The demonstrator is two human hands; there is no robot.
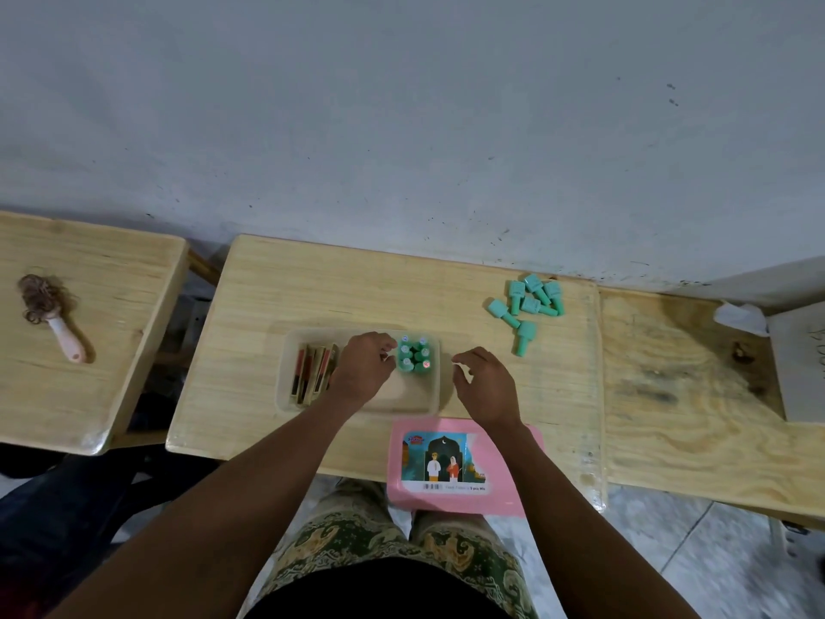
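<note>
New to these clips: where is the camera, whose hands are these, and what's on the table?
There is no machine here: a person works with two bare hands, and the single camera sits on their head, looking down. On the wooden table stands a clear tray. In it, flat red-and-gold pieces lean on the left, and small green capped pieces stand upright on the right. The left hand has its fingertips at that cluster; whether it grips one I cannot tell. The right hand hovers beside the tray, fingers loosely curled, holding nothing. More green pieces lie loose at the far right, a pink box sits at the near edge, and a hairbrush lies on the neighbouring table.
</note>
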